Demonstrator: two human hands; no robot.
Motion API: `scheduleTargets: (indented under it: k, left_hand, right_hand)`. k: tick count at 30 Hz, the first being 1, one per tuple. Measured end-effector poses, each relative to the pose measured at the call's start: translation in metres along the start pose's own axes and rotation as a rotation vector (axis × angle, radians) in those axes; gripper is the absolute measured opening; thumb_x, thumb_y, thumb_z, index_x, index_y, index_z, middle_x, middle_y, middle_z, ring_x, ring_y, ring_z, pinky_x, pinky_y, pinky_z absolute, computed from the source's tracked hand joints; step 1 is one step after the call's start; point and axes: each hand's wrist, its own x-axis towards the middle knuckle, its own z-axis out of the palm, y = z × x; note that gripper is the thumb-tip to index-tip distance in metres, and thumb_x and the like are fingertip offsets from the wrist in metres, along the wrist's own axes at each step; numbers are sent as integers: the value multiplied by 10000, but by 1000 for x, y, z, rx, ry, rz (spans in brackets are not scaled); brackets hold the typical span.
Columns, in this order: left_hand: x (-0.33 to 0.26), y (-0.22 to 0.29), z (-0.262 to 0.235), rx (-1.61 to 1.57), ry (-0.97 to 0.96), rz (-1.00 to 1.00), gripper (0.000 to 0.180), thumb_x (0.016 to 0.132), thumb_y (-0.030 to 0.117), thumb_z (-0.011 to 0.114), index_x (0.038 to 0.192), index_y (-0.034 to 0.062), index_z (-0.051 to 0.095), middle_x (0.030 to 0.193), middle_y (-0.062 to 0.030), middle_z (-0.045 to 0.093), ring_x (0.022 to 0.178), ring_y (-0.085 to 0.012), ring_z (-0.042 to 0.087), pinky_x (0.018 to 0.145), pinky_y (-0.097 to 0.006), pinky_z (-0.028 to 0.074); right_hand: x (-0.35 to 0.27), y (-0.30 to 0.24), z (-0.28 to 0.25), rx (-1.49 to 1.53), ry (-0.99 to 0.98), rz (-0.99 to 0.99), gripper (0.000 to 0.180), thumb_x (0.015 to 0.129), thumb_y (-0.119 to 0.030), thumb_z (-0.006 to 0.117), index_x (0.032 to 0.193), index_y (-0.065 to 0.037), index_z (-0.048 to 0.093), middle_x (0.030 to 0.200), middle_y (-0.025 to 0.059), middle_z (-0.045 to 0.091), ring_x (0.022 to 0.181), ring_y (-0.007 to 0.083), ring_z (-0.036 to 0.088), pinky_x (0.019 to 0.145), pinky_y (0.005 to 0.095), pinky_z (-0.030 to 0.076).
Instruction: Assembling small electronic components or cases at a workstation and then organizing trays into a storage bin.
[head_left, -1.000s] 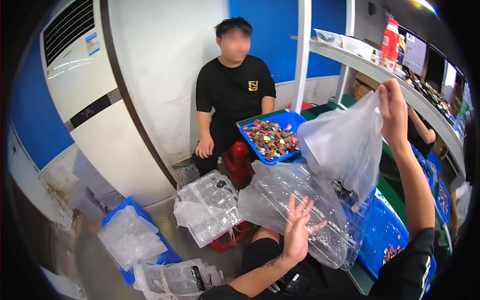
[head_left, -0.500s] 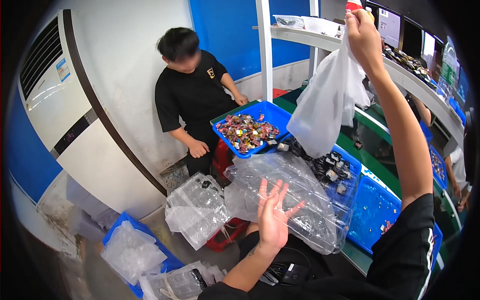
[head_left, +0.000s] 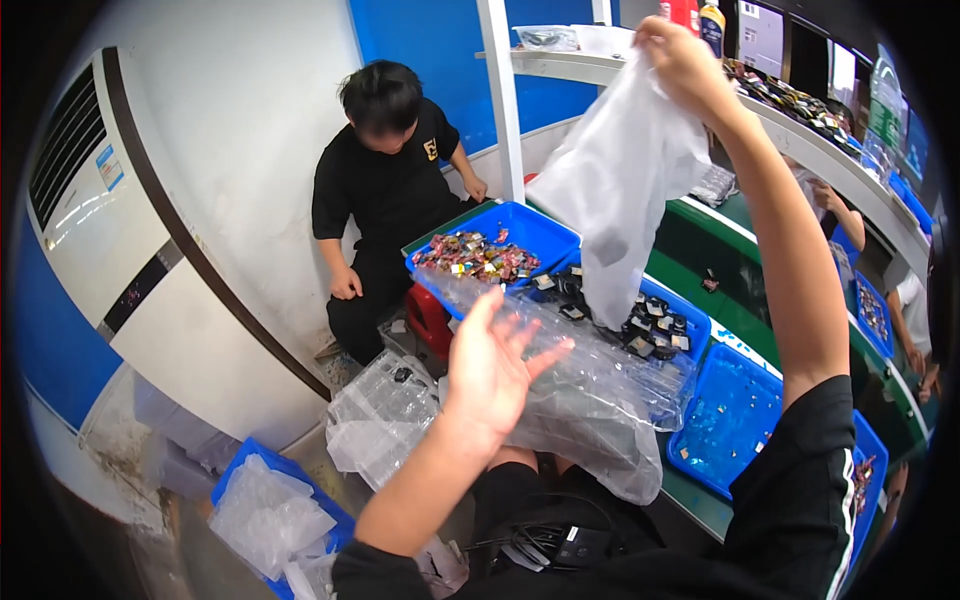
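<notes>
High at the right, my right hand (head_left: 682,62) grips the top of a whitish plastic bag (head_left: 625,165), which hangs down over the blue bins. My left hand (head_left: 490,365) is raised with its fingers spread, holding nothing. Beneath and beyond it lies clear plastic packaging (head_left: 600,410), partly across my lap and partly over the bin edge. A blue bin (head_left: 700,318) behind it holds small black parts (head_left: 655,325) with pale labels. Another blue bin (head_left: 555,232) contains many small reddish, yellow and white pieces (head_left: 480,258).
A person in black (head_left: 385,190) sits across at the left. Clear trays (head_left: 385,405) sit near my left arm, and a blue crate (head_left: 335,520) holds crumpled bags (head_left: 270,505). A shallow blue tray (head_left: 730,410) lies on the right; a white shelf (head_left: 560,64) stands above.
My left hand has moved left and up, away from the clear packaging. My right hand has shifted left with the bag, which now spreads wider. The packaging has slid lower over my lap.
</notes>
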Motion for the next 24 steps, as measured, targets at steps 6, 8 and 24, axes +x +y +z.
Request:
scheduleTargets:
  k: [6, 8, 24]
  left_hand:
    - [35, 41, 29, 277, -215, -18, 494, 953, 315, 492, 1266, -30, 325, 1289, -236, 395, 1128, -375, 460, 869, -610, 520]
    - [33, 55, 42, 328, -223, -61, 541, 956, 327, 495, 1289, -48, 292, 1311, -250, 378, 1186, -398, 431, 905, -619, 492]
    - [13, 80, 36, 580, -106, 31, 752, 966, 396, 477, 1452, -61, 129, 1451, -311, 246, 1329, -396, 363, 931, -575, 485]
  right_hand:
    - [-7, -27, -10, -126, -72, -343, 185, 918, -184, 575, 978, -36, 667, 892, 133, 656, 863, 274, 642, 767, 378, 490]
    - [-10, -36, -22, -106, -167, -120, 193, 941, -224, 578, 968, -46, 648, 890, 155, 652, 806, 324, 622, 729, 358, 482]
    - [-45, 14, -36, 978, -151, 532, 265, 962, -290, 551, 1069, -66, 644, 917, 16, 633, 768, 97, 610, 730, 291, 521]
